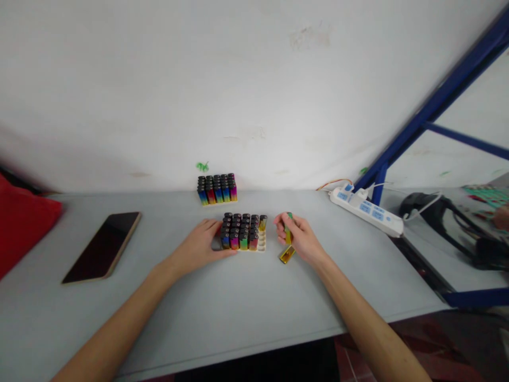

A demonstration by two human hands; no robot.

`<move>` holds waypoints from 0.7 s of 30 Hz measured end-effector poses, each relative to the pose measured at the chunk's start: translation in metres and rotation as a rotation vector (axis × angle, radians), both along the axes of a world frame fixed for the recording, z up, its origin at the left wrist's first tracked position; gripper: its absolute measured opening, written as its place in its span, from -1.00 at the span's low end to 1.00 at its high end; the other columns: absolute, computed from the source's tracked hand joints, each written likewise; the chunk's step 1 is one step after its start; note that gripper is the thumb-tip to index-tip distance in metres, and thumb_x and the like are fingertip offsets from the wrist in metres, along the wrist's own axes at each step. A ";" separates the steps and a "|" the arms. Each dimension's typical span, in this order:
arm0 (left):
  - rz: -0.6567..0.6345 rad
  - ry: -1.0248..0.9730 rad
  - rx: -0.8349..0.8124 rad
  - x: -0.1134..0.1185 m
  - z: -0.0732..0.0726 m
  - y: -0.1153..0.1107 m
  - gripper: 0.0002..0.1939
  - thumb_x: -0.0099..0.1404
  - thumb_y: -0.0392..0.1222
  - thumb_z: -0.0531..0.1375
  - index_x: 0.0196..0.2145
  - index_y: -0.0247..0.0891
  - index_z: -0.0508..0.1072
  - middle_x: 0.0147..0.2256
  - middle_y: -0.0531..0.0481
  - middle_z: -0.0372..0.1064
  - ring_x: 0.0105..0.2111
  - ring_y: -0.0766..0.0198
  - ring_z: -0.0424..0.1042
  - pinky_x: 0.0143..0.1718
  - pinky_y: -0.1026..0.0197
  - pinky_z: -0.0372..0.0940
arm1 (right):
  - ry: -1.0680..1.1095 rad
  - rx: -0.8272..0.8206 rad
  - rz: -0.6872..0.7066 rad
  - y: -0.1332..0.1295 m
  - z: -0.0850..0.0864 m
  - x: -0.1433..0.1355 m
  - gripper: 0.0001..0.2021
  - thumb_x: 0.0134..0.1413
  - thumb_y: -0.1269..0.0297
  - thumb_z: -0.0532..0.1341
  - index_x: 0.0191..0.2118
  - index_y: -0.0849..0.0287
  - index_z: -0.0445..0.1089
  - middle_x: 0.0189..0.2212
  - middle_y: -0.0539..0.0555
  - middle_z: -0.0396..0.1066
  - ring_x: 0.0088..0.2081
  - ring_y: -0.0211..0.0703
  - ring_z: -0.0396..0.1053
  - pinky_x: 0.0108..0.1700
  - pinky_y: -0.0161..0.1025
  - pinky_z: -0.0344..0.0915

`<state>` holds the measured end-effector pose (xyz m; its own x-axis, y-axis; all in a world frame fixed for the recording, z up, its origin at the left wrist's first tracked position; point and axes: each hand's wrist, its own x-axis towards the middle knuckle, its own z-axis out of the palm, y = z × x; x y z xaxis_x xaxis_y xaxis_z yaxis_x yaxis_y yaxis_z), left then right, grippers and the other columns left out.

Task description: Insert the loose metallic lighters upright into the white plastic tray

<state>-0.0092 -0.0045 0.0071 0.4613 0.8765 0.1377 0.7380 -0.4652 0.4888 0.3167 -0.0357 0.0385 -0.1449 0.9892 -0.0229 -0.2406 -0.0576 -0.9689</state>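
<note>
My left hand (pixel 201 241) curls round the left end of a white tray (pixel 261 247), thumb along the front and fingers behind. Upright lighters (pixel 244 242) with black tops and shiny coloured bodies fill most of its slots. Along the right side, a single gold lighter (pixel 263 223) stands at the back with several bare slots in front of it. Just right of the tray, my right hand (pixel 303 239) grips a green and yellow lighter (pixel 289 236) in its fingers. Below that hand, a gold-coloured lighter-like piece (pixel 287 254) lies on the table.
Behind, near the wall, stands a second block of lighters (pixel 217 190). A phone or tablet (pixel 102 247) lies at left, beside a red cloth-like thing (pixel 24 223). A white power strip (pixel 366 211) with cables sits at right, by a blue metal frame (pixel 427 124).
</note>
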 end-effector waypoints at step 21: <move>0.006 -0.024 -0.005 0.000 0.002 -0.001 -0.42 0.31 0.34 0.58 0.02 -0.12 0.66 0.10 -0.28 0.74 0.18 -0.34 0.69 0.29 -0.24 0.58 | -0.514 0.142 -0.224 0.003 -0.021 0.004 -0.33 0.28 -0.47 0.31 -0.55 -0.06 0.14 -0.59 -0.08 0.08 -0.47 -0.18 0.00 -0.40 -0.14 -0.05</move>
